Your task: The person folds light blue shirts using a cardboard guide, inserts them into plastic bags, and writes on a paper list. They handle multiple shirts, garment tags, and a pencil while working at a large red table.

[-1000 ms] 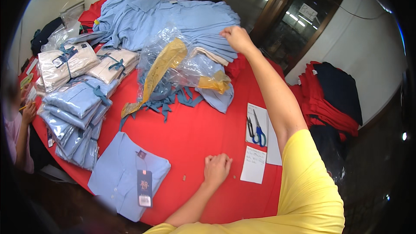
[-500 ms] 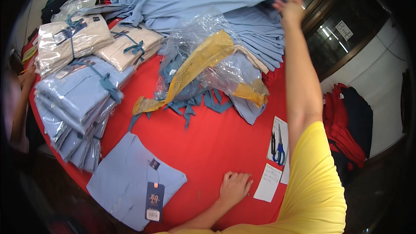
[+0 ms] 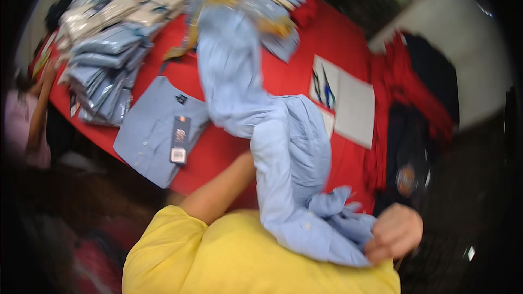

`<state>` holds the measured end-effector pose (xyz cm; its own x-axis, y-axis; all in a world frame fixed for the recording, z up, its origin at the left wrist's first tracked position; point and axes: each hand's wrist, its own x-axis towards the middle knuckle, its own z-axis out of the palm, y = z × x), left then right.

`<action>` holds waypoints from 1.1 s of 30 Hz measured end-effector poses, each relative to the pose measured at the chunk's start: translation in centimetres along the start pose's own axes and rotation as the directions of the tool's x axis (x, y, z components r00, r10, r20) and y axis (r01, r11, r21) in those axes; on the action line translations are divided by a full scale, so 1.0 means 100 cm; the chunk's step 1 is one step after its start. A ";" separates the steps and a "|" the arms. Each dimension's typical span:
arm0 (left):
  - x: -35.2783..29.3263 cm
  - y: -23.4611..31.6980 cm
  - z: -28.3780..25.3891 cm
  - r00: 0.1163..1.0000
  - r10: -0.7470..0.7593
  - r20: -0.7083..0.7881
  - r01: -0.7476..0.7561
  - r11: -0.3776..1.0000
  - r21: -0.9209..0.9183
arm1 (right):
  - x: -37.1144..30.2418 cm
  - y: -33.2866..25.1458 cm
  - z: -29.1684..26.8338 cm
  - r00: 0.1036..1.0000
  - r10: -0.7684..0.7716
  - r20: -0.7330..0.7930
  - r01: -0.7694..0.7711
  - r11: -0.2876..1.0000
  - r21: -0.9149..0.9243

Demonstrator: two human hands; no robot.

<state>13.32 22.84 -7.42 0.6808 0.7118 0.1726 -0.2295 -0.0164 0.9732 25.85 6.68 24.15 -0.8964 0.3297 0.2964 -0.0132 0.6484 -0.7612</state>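
Note:
My right hand point(image 3: 396, 233) is closed on one end of a light blue shirt point(image 3: 299, 136), low at the right beside my body. From there the shirt stretches up and left across the table, blurred by motion. My left forearm point(image 3: 223, 185) reaches in under the cloth, and the left hand itself is hidden behind it. Left of the forearm lies a folded blue shirt point(image 3: 144, 125) with buttons and a dark hang tag point(image 3: 180, 140) on its front.
Bagged blue shirts point(image 3: 106, 71) and cream ones point(image 3: 158, 8) are stacked at the far left of the red-covered table point(image 3: 212, 152). Scissors point(image 3: 329, 90) lie on paper sheets point(image 3: 357, 106) at the right. Red and navy clothes point(image 3: 425, 76) hang beyond. Another person point(image 3: 24, 125) is at left.
My right hand has come from the far pile down to the near right, pulling a blue shirt with it. My left hand has gone behind the shirt. The view has shifted.

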 end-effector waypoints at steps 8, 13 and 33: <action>-0.032 0.082 0.009 0.824 0.563 0.064 -0.514 0.697 0.500 | -0.062 -0.019 0.059 0.923 -0.334 -0.194 0.375 0.895 0.242; -0.080 0.055 -0.056 0.915 -0.402 0.039 0.404 0.910 -0.092 | -0.041 0.043 0.148 0.867 0.430 -0.253 -0.376 0.896 0.234; -0.131 0.027 -0.027 0.949 0.252 -0.190 0.069 0.422 0.904 | -0.102 0.277 0.100 -0.121 0.440 -0.890 -0.993 -0.043 0.114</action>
<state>1.94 15.38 -7.51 0.4564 0.8046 0.3798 0.5787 -0.5927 0.5603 30.25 14.45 -5.75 0.4973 0.8558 0.1423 0.8396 -0.4335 -0.3274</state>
